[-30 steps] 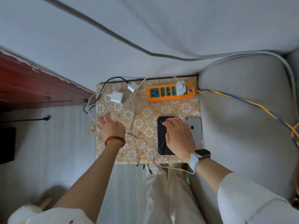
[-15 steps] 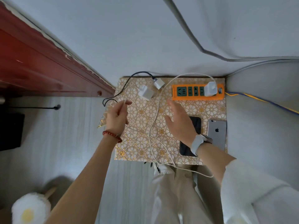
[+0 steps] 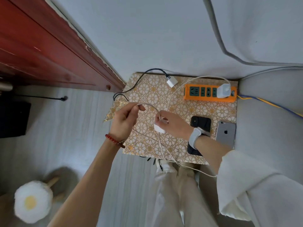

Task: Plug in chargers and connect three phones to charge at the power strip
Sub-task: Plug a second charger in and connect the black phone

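One white charger (image 3: 223, 90) already sits in the orange power strip (image 3: 209, 95) at the far edge of the floral-patterned counter (image 3: 164, 95), at the strip's right end; the green sockets to its left stand empty. Its white cable loops across the counter and hangs off the near edge, and its free end cannot be traced to any phone. A second white charger (image 3: 159, 128) is in the right hand (image 3: 173, 126), the fingers closed around the block just above the counter's middle. The left hand (image 3: 123, 119) pinches a white cable (image 3: 147, 104) that arcs over to that block, so the cable seems to be getting seated in the charger. A third small white charger (image 3: 171, 82) with a black cable (image 3: 139, 82) lies loose near the back edge, unplugged. Two phones show: a black phone (image 3: 200, 124) partly under the right wrist and a silver phone (image 3: 226, 132) face down just beside it, neither visibly cabled. A third phone is not in sight. By this reading, most of the job remains.
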